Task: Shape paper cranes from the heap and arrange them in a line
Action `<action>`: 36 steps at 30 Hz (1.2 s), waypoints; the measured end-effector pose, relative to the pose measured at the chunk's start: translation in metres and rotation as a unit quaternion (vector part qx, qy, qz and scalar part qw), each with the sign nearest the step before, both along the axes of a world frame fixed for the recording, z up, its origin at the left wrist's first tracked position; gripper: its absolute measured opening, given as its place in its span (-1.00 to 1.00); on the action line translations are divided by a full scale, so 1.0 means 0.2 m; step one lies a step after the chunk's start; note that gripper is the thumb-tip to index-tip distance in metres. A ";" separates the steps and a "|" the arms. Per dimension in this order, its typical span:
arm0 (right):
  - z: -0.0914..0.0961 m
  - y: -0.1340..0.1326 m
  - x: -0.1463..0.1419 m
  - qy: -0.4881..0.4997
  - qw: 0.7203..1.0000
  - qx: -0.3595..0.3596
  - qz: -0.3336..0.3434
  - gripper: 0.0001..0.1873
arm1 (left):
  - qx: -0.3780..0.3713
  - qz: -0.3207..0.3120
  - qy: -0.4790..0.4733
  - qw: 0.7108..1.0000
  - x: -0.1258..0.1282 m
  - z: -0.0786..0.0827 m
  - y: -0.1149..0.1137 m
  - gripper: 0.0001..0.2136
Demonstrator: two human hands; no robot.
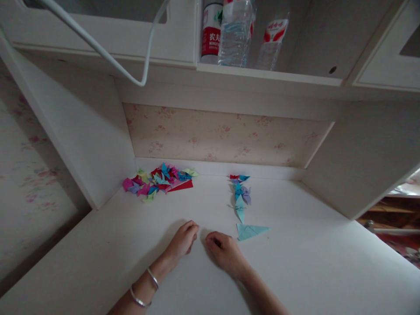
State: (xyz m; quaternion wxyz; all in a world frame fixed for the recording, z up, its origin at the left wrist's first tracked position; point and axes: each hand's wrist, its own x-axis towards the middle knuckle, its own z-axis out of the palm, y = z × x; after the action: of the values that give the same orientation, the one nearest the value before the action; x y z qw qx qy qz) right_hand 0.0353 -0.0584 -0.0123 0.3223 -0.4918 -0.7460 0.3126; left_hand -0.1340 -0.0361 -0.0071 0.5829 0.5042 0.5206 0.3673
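Note:
My left hand (183,237) is closed in a loose fist on the white desk, with two silver bangles on its wrist. Close beside it rests my right hand (224,251), its fingers curled and nothing visible in them. Just beyond the right hand lies a folded light-blue paper (251,231), a flat pointed shape. Behind that paper, a short row of folded paper cranes (240,205) in light blue, purple, blue and red runs toward the back. A heap of many-coloured paper cranes (160,178) is at the back left, with a flat red paper piece (181,186) at its edge.
The white desk (131,249) has side panels left and right and a low ledge at the back. Overhead, a cabinet shelf (269,75) holds several plastic bottles (233,39). A white bent tube (98,48) hangs down at the upper left.

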 end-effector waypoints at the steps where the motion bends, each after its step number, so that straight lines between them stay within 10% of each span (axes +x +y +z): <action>1: 0.00 0.00 0.00 0.001 1.000 -0.001 0.002 -0.73 | 0.003 -0.002 0.000 1.000 0.00 -0.01 0.00 -0.80; 17: -0.03 0.01 0.00 0.016 1.000 -0.016 0.006 -0.74 | -0.013 -0.010 -0.012 1.000 -0.01 -0.01 0.01 -0.80; 22: -0.03 0.07 -0.03 0.156 0.979 -0.132 0.002 -0.76 | -0.004 0.014 -0.007 1.000 0.01 0.00 0.01 -0.81; 26: 0.05 0.27 -0.14 0.251 0.947 -0.199 -0.008 -0.76 | -0.011 0.004 -0.012 1.000 0.00 0.01 -0.01 -0.77; 36: 0.15 1.06 -0.47 0.034 0.994 -0.072 -0.069 -0.80 | -0.087 0.012 -0.023 0.996 -0.02 0.01 0.05 -0.68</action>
State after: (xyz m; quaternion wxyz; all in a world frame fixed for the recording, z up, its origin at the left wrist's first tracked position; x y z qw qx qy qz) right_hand -0.0588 0.1542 0.0183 0.3318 -0.5533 -0.6744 0.3591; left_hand -0.1380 -0.0263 -0.0048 0.6314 0.4370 0.5433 0.3393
